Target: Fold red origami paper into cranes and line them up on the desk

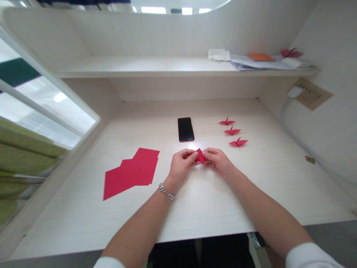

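Note:
A small folded piece of red paper (200, 156) is held between my two hands, just above the desk. My left hand (182, 163) pinches its left side with thumb and fingers. On the opposite side, my right hand (219, 160) grips it the same way. Fingers cover part of the paper, so its full shape is hidden. Beyond my right hand stand three red paper cranes in a column: a far one (227, 121), a middle one (232, 131) and a near one (238, 142). Flat red paper sheets (134, 167) lie overlapping to the left of my left hand.
A black phone (185, 129) lies behind my hands. The shelf (145, 65) above bears white papers (242, 63), an orange pad (261, 57) and another red folded paper piece (290, 53). A white cable (295, 139) runs down from the wall socket (314, 95) on the right.

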`<state>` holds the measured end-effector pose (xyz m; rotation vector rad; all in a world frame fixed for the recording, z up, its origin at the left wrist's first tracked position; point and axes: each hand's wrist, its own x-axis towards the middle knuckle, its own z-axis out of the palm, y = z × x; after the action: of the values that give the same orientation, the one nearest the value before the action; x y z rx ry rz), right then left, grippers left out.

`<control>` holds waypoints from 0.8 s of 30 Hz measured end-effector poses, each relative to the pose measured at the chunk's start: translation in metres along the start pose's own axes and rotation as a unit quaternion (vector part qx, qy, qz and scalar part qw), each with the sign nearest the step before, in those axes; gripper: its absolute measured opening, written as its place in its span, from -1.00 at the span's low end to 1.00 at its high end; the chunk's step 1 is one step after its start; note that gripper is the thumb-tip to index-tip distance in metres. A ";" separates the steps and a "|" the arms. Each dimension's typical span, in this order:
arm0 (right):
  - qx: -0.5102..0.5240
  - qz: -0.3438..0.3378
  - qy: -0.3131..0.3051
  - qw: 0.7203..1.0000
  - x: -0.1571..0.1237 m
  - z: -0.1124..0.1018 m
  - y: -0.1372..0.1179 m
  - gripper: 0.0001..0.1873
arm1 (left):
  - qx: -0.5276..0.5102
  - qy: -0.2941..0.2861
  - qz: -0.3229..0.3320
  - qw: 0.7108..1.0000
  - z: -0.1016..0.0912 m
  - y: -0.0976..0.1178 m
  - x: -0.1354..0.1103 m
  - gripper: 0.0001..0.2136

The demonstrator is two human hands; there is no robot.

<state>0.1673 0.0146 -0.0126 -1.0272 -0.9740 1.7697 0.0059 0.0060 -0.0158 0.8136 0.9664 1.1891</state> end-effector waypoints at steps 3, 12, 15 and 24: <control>-0.001 0.003 0.000 1.000 0.001 -0.001 0.002 -0.70 | -0.001 -0.005 0.001 1.000 0.000 0.000 -0.001 -0.71; -0.073 -0.065 0.035 0.995 0.004 0.001 0.007 -0.71 | 0.041 -0.003 0.011 0.999 0.000 -0.001 -0.001 -0.70; -0.071 -0.070 0.036 0.994 0.003 0.001 0.008 -0.72 | 0.049 -0.005 0.015 0.999 0.000 -0.001 -0.001 -0.71; -0.030 -0.026 0.010 0.999 0.002 -0.002 0.005 -0.77 | 0.027 -0.026 0.015 0.999 -0.003 -0.002 -0.001 -0.74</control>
<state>0.1670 0.0151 -0.0186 -1.0457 -1.0377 1.6929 0.0038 0.0047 -0.0181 0.9003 0.9495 1.1666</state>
